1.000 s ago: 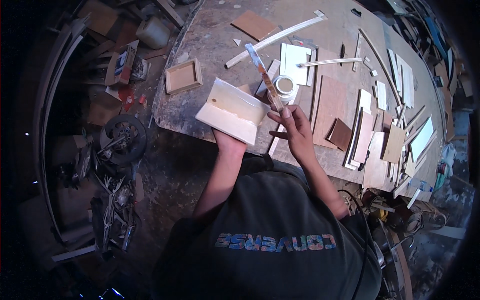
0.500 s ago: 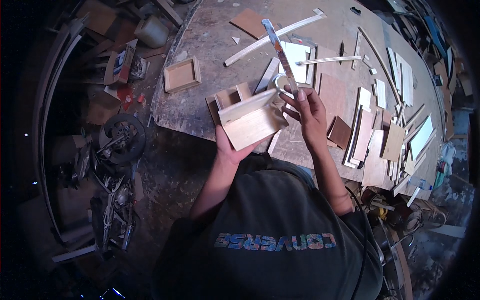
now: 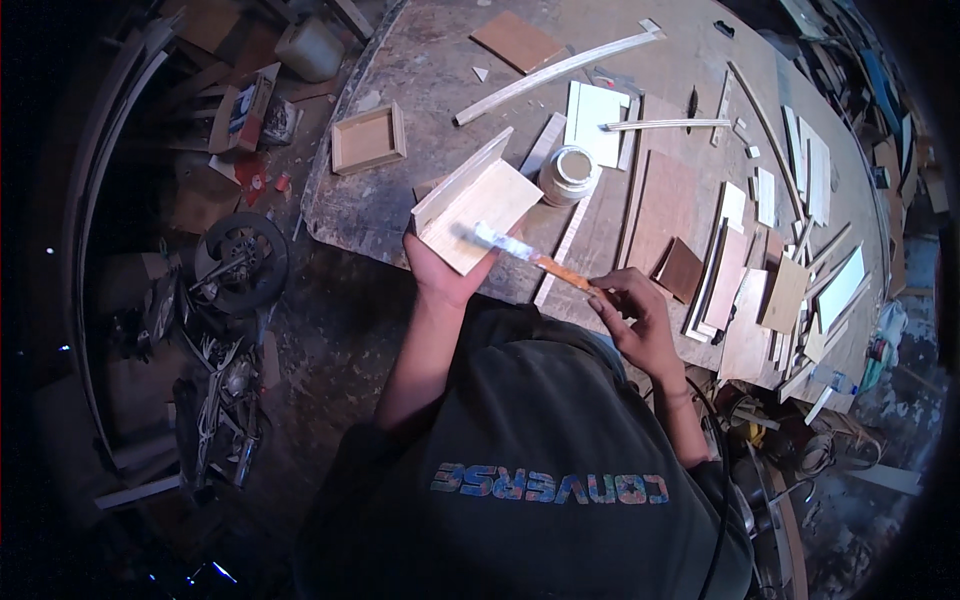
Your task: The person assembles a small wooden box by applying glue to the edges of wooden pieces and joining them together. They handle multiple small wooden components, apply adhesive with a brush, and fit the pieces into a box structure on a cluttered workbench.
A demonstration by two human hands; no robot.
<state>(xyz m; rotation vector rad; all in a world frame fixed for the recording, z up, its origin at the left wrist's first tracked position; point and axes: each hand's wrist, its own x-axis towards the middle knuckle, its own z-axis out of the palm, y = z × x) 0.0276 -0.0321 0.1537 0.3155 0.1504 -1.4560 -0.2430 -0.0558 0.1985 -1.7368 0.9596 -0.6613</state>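
While cradling an angled wooden piece (image 3: pixel 490 203) from below in the left hand (image 3: pixel 440 270), gripping a flat stick (image 3: pixel 562 271) by its bare end between the thumb and fingers of the right hand (image 3: pixel 640 318). Pointing the stick's white-smeared end at the piece's broad pale face, apparently touching near its lower left part. Ideally spreading the white stuff thinly and evenly, laying the tip almost flat rather than digging in with a corner. Probably also needing a light touch along the inner joint and a firm brace underneath, so as to avoid tipping the piece.

Bending the right wrist inward, with the forearm slanting up from the lower right. Turning the left palm upward, hiding most of its fingers beneath the wood, and reaching out with a nearly straight forearm. Holding the piece tilted above the near edge of the counter (image 3: pixel 352 219), with its raised board along the far left side.

Just beyond, having a squat, white-rimmed jar (image 3: pixel 571 176) close by the piece's right corner. Farther off, facing a shallow wooden tray (image 3: pixel 399 133) at left, a white panel (image 3: pixel 591 112) past the jar, and a long pale strip (image 3: pixel 560 77) lying slantwise.
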